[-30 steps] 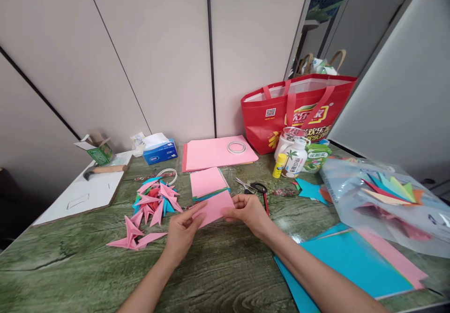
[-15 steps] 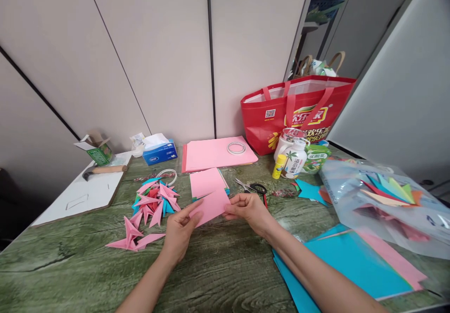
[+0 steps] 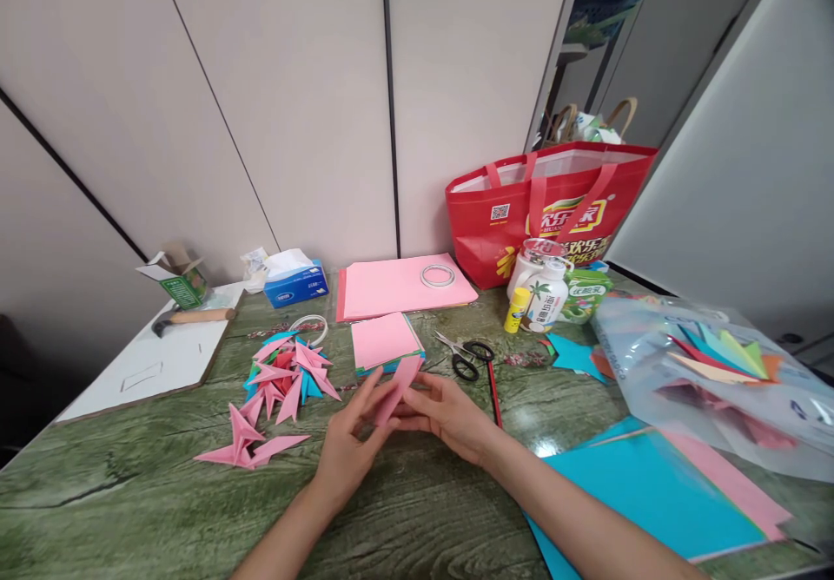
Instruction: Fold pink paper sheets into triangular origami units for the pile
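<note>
Both my hands hold one small pink paper square (image 3: pixel 399 385) just above the green table (image 3: pixel 130 493); it is bent over into a narrow, slanted shape. My left hand (image 3: pixel 352 441) pinches its lower left part and my right hand (image 3: pixel 446 413) grips it from the right. Just behind the paper lies a small stack of pink and coloured squares (image 3: pixel 383 341). A pile of folded pink, blue and red paper shapes (image 3: pixel 283 376) lies to the left of my hands.
Scissors (image 3: pixel 466 356) lie right of the stack. Large pink sheets with a tape roll (image 3: pixel 438 275), a tissue box (image 3: pixel 296 282), a red bag (image 3: pixel 553 202), bottles (image 3: pixel 544 289), a glue stick (image 3: pixel 514 309), a plastic bag of coloured shapes (image 3: pixel 717 363) and blue and pink sheets (image 3: pixel 658 493) surround them.
The flat pink square has been folded over between my hands, which have come closer together and lower toward the table.
</note>
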